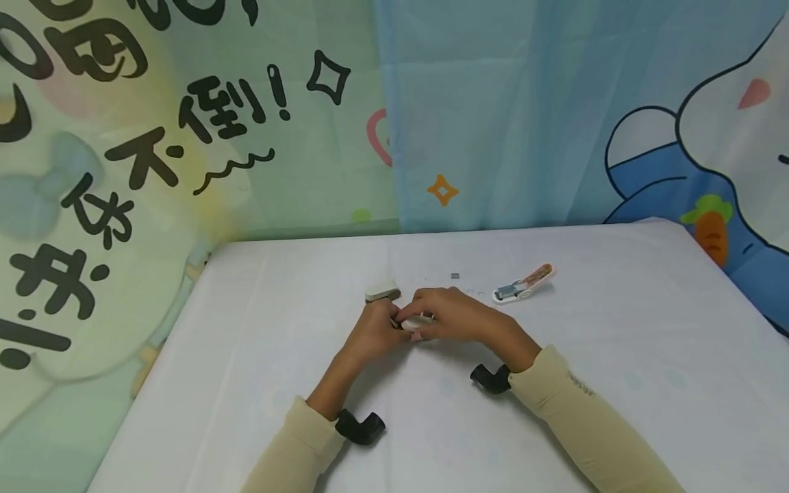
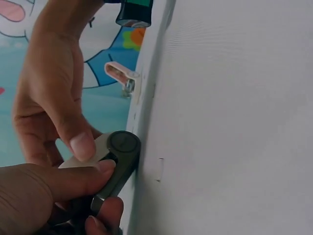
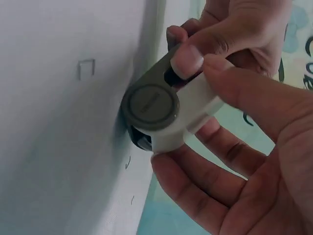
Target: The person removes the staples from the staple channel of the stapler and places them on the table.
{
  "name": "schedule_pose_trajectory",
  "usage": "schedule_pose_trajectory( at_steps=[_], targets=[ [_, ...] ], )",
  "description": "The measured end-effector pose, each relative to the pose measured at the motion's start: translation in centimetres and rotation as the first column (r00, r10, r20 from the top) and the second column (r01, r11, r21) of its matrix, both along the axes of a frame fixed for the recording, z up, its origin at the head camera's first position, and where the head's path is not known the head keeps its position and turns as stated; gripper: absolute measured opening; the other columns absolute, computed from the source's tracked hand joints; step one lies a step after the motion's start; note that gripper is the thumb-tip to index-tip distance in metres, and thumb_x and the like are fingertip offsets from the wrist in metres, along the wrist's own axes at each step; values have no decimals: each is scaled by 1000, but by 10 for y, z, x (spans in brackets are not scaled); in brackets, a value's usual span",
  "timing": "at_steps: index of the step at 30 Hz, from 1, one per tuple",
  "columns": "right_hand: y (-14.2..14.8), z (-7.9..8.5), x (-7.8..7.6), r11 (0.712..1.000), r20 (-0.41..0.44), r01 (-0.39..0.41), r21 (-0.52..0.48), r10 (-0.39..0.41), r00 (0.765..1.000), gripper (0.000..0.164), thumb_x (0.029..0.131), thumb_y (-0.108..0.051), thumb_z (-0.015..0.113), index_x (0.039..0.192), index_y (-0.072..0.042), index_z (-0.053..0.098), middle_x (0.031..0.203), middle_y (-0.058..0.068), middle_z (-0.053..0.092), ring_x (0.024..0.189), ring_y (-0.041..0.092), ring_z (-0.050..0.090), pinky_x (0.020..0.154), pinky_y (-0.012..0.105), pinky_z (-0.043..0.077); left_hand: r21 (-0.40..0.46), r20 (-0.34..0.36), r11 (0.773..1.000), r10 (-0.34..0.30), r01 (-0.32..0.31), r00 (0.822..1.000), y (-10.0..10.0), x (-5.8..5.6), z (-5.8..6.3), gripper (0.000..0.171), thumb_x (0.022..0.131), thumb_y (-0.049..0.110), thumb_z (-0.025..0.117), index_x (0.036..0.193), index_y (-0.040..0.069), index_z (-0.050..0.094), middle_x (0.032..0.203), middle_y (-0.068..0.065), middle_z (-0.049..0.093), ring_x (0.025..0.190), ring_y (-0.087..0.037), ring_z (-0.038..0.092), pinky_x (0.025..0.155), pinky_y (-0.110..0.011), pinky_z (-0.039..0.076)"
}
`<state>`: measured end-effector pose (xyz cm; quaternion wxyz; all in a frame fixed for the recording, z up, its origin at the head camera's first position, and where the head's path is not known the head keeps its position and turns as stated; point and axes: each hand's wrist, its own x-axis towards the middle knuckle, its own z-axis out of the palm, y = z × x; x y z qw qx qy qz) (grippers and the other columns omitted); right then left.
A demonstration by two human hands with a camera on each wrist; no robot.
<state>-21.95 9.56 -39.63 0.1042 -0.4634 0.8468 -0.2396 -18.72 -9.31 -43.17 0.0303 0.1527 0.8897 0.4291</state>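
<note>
Both hands hold a small stapler [image 3: 151,105] with a grey-green arm, a white arm and a round pivot disc, its arms spread apart. My left hand [image 1: 379,325] grips the grey-green arm, thumb lying at the dark slot between the arms. On the white arm [image 3: 200,100], my right hand [image 1: 456,313] pinches with the thumb above and fingers below. The pivot end is close over the table in both wrist views. From the head view, fingers hide most of the stapler. Just behind my left hand is a whitish-grey piece [image 1: 382,292] with a dark lower edge.
A pink-and-white stapler [image 1: 524,284] lies on the white tablecloth [image 1: 425,424] to the right. A short grey staple strip [image 1: 455,276] is beyond my right hand. Loose staples lie nearby, including one bent staple [image 3: 86,68]. Printed curtains [image 1: 493,123] hang behind the table.
</note>
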Motion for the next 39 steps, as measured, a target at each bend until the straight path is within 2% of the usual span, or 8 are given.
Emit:
schedule_pose_trajectory(
  at_steps=[4,7,11,13,22,28,34,39],
  targets=[
    [-6,2,6,998,-93,-9,54,14,996,30,85,-17,77,114,-22,72,95,-5,55,71,7,49,64,29,41,1,22,1000,13,-13,1000,-3,3,-6,17,75,2,80,70,2,64,69,2,50,60,-9,44,52,-23,37],
    [-6,3,7,999,-54,17,35,-15,998,27,87,-12,74,112,-21,70,97,-6,55,70,9,49,64,28,43,5,40,1000,6,-6,999,-4,3,-8,16,75,4,81,75,3,65,78,-1,55,66,-10,47,55,-23,41],
    [-1,4,5,998,65,59,-16,-58,996,26,91,-7,68,113,-20,64,105,-7,56,78,13,51,73,32,43,19,69,1000,-14,13,997,-5,3,-5,12,76,5,81,73,5,69,75,0,60,63,-9,47,55,-24,40],
    [1,4,3,998,89,63,-30,-60,994,26,91,-8,68,113,-20,63,106,-8,57,83,15,52,76,34,43,19,90,1000,-24,22,996,-6,2,-3,10,77,5,81,73,6,72,73,2,62,62,-9,48,55,-25,41],
    [-3,13,7,989,-14,129,74,-128,992,24,88,-10,71,111,-11,66,93,-4,54,77,12,48,68,29,42,-8,123,1000,-17,18,992,-6,-1,-4,11,78,8,82,82,4,73,81,1,64,70,-11,56,61,-27,47],
    [7,15,1,991,27,107,76,-109,994,19,88,-7,67,107,-5,70,97,-2,59,85,15,56,73,33,47,-18,138,999,-27,30,990,-6,-3,-5,16,77,9,83,87,1,73,83,0,65,70,-10,57,62,-26,47],
    [23,18,-6,976,86,136,172,-152,985,22,88,-6,66,108,-3,72,108,4,67,99,21,62,82,38,49,-1,173,997,-81,83,982,-10,-5,-2,18,77,2,81,92,-3,72,79,-2,67,68,-10,58,62,-26,48],
    [31,14,-10,976,106,106,191,-128,986,22,88,-4,67,110,-2,71,107,6,67,100,22,63,82,36,50,-12,163,994,-106,109,981,-11,-7,-3,20,77,0,80,94,-4,72,81,-2,67,68,-10,59,62,-25,48]
  ],
)
